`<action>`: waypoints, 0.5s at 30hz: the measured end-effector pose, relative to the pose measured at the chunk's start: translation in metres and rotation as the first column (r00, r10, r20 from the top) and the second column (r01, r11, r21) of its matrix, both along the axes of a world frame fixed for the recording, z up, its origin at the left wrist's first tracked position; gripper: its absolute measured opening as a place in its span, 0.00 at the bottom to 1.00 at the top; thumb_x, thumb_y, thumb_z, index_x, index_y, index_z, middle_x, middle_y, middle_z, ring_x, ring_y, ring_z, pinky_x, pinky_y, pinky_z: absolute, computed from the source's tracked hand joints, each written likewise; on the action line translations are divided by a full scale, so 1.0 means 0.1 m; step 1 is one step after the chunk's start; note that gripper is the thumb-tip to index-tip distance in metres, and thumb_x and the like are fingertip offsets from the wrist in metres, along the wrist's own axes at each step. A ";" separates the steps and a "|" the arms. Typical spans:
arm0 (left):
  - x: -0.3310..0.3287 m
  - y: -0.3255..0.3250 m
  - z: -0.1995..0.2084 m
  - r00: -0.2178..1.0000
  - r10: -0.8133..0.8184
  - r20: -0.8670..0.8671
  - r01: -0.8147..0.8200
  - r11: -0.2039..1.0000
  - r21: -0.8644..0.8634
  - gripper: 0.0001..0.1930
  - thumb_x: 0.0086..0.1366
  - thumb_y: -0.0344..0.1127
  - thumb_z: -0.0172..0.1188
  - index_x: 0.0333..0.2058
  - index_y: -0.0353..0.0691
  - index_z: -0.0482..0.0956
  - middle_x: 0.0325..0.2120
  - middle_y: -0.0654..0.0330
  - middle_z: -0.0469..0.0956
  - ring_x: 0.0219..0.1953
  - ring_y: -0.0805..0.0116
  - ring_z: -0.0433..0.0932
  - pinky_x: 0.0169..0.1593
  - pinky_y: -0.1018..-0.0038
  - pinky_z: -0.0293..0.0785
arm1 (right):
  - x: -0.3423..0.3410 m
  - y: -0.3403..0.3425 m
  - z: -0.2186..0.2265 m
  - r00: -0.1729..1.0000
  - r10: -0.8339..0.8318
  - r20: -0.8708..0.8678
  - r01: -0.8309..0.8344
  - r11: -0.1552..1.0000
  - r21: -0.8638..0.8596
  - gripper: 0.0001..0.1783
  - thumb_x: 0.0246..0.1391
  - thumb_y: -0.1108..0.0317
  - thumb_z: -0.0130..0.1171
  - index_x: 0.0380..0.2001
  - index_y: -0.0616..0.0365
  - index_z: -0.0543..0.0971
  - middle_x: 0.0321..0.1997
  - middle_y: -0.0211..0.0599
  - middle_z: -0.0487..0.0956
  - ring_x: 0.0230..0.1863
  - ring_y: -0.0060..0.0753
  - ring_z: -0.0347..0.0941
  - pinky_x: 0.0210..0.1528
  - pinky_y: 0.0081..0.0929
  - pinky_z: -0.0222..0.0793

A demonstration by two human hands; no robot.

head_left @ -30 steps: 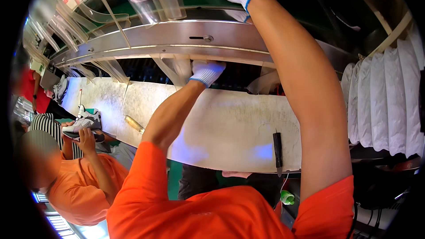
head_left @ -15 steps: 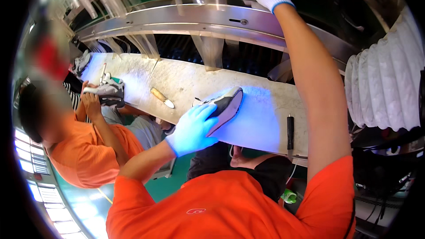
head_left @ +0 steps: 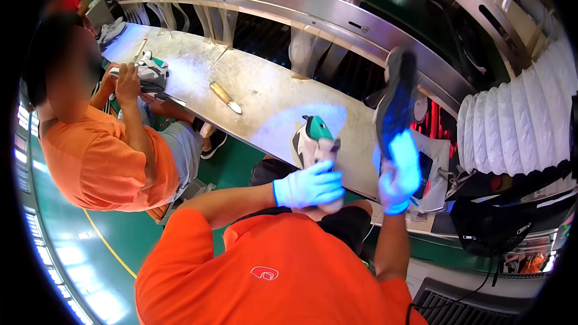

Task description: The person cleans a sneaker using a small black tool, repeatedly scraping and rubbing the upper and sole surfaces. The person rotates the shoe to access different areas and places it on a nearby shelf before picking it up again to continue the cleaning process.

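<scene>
Over the near edge of the pale bench (head_left: 274,87), a white-and-green shoe (head_left: 312,149) rests in the left hand (head_left: 310,188), which is curled around its lower part. The right hand (head_left: 400,174) is wrapped about the near end of a dark sole-shaped piece (head_left: 394,102), to the shoe's right — blurred, so exact finger placement cannot be told. The shoe looks light and soft-sided, best cupped around its body; the dark piece seems springy — its edges should give a sure hold.
</scene>
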State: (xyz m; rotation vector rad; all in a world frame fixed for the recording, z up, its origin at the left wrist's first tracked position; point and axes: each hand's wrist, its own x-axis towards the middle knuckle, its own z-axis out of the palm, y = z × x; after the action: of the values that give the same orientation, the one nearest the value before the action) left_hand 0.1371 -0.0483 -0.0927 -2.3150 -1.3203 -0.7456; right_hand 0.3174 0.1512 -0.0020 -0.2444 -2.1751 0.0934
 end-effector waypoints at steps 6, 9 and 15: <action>-0.23 -0.61 -0.58 0.986 -0.014 0.165 0.011 1.000 0.018 0.18 0.67 0.32 0.68 0.56 0.49 0.88 0.60 0.63 0.86 0.63 0.63 0.84 0.65 0.41 0.79 | 0.67 -0.65 -1.21 0.936 0.088 0.342 -0.006 0.972 -0.233 0.27 0.45 0.81 0.77 0.52 0.59 0.88 0.62 0.49 0.87 0.70 0.65 0.80 0.68 0.52 0.79; -0.41 -0.67 -0.58 0.988 -0.047 0.147 0.052 0.998 -0.028 0.19 0.68 0.32 0.67 0.57 0.52 0.87 0.61 0.63 0.85 0.64 0.63 0.83 0.67 0.37 0.78 | 0.72 -0.90 -1.33 0.932 0.008 0.363 0.097 0.958 -0.269 0.28 0.48 0.75 0.77 0.56 0.60 0.87 0.69 0.52 0.83 0.75 0.68 0.75 0.71 0.56 0.76; -0.49 -0.69 -0.62 0.986 -0.067 0.151 0.086 0.989 -0.118 0.17 0.66 0.32 0.73 0.54 0.51 0.89 0.57 0.64 0.87 0.61 0.64 0.85 0.68 0.34 0.79 | 0.55 -1.00 -1.51 0.923 -0.125 0.364 0.253 0.910 -0.329 0.27 0.56 0.72 0.70 0.61 0.58 0.85 0.72 0.55 0.80 0.75 0.70 0.73 0.74 0.57 0.73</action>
State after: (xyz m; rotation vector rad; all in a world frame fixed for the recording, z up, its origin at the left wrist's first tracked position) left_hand 0.0881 -0.1173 -0.1544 -2.4620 -1.3822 -0.8969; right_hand 0.3723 0.0517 -0.1533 -0.7388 -2.4461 0.3785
